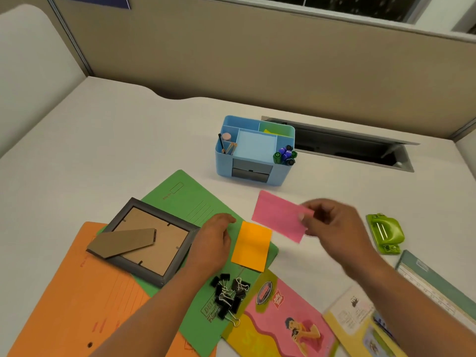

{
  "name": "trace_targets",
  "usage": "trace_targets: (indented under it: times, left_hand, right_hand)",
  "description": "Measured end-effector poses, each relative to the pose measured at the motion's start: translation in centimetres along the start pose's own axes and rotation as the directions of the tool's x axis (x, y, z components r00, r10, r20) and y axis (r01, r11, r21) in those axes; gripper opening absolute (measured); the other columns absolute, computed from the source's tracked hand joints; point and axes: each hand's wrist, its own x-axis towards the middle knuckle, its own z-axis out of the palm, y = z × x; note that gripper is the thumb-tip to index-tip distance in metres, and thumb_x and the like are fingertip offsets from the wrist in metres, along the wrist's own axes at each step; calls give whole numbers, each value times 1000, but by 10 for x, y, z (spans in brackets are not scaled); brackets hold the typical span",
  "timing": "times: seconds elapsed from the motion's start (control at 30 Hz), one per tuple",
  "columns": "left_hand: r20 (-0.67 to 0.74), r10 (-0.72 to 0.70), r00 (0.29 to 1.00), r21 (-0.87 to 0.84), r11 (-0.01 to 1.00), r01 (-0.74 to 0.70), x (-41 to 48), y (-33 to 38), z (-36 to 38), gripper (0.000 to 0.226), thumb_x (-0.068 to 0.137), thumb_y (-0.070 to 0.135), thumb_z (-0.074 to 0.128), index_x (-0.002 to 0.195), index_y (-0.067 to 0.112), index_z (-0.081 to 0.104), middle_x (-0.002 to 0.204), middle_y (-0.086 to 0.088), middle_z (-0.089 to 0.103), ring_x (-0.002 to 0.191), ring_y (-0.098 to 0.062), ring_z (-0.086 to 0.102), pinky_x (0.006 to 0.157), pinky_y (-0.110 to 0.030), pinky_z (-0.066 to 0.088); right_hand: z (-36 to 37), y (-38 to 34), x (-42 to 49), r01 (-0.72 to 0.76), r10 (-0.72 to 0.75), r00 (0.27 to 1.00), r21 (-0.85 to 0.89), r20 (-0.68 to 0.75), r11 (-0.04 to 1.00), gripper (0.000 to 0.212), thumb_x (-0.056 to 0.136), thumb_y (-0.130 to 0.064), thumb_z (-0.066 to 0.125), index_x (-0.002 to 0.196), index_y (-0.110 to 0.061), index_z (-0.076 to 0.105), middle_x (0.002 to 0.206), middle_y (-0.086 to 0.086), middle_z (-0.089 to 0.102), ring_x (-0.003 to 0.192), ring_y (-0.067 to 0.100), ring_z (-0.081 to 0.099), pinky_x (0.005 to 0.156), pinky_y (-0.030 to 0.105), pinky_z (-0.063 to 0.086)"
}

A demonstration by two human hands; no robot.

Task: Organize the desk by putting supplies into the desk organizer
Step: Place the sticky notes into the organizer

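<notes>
A light blue desk organizer [283, 173] stands mid-desk, with markers [285, 154] in its right slot, pencils [229, 146] in its left slot and a blue note pad in the middle. My right hand [332, 225] pinches the right edge of a pink sticky-note pad [278, 217], held just above the desk in front of the organizer. My left hand [213, 243] rests on the green folder [185, 199], fingers curled, beside an orange sticky-note pad [252, 246]. A pile of several black binder clips [229, 295] lies on the folder near my left forearm.
A grey picture frame [144, 240] lies face down across the green folder and an orange folder [77, 305]. A green hole punch [385, 233] sits at the right. Printed booklets [286, 310] and papers crowd the near right. A cable slot [342, 148] opens behind the organizer.
</notes>
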Motion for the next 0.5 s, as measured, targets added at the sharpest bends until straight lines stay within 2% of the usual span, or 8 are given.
trace_targets:
  times: [0.07, 0.17, 0.23, 0.3, 0.4, 0.5]
  left_hand:
    - [47, 12, 999, 7, 1000, -13, 10, -5, 1, 41, 95, 4, 48, 135, 12, 51, 147, -4, 45, 137, -18, 39, 111, -21, 23]
    - [109, 17, 994, 38, 999, -21, 23, -11, 6, 49, 97, 13, 49, 145, 11, 38, 158, -4, 26, 147, -21, 16, 118, -29, 10]
    - [135, 39, 990, 77, 996, -50, 28, -16, 11, 51, 97, 15, 48, 146, 12, 36, 160, -4, 20, 149, -22, 9, 120, -33, 6]
    - [136, 63, 989, 97, 992, -77, 28, -20, 16, 51, 96, 14, 47, 146, 13, 37, 161, -3, 17, 149, -21, 7, 121, -35, 4]
    - [126, 82, 989, 100, 990, -95, 26, -25, 19, 53, 94, 19, 42, 147, 15, 35, 161, -1, 15, 149, -18, 5, 121, -35, 3]
    - [121, 97, 988, 85, 991, -107, 27, -28, 21, 56, 91, 21, 39, 147, 16, 36, 161, 0, 16, 149, -18, 5, 121, -35, 2]
  right_hand:
    - [-15, -24, 19, 184, -191, 980, -121, -49, 975, 21, 86, -11, 71, 84, -32, 68, 83, -8, 69, 79, 12, 64, 75, 33, 55]
    - [-35, -62, 58, 398, -430, 899, -253, -83, 882, 18, 86, -11, 70, 88, -28, 67, 81, -9, 67, 73, 11, 60, 71, 27, 50]
    - [-43, -82, 86, 460, -520, 850, -367, -80, 808, 13, 86, -14, 70, 94, -24, 71, 81, -5, 66, 70, 15, 60, 68, 27, 50]
    - [-46, -98, 115, 503, -610, 792, -535, -29, 679, 11, 86, -17, 69, 97, -18, 73, 84, -1, 64, 72, 17, 58, 69, 30, 50]
    - [-42, -112, 157, 536, -664, 734, -720, 141, 440, 16, 89, -23, 62, 101, -16, 72, 87, 5, 62, 81, 25, 57, 71, 41, 50]
    - [-29, -115, 186, 533, -625, 733, -798, 269, 282, 22, 95, -25, 50, 104, -18, 70, 91, 6, 54, 89, 33, 55, 66, 38, 44]
